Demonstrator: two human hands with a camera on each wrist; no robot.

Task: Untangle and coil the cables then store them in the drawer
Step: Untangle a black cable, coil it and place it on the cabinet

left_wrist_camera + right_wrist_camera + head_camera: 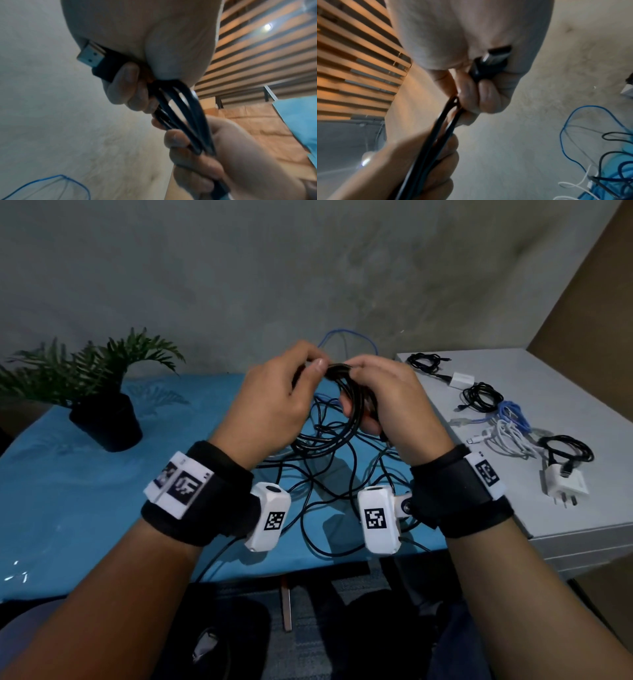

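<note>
Both hands are raised over the blue table [102, 491] and hold one black cable coil [354, 405] between them. My left hand [308, 369] pinches the top of the loops. In the left wrist view its fingers [126, 82] also grip a flat metal-tipped plug [93, 58] beside the loops [183, 108]. My right hand [359, 398] is curled round the coil's right side. Seen from the right wrist, it grips a second black plug [491, 60] and the strands [436, 129]. More black cable [325, 474] lies tangled on the table under the hands.
A thin blue cable [342, 337] loops up behind the hands. On the left stands a potted plant [106, 419]. The white cabinet [582, 522] on the right carries coiled black [483, 398], blue [513, 414] and white [510, 440] cables, plus a white charger [565, 484].
</note>
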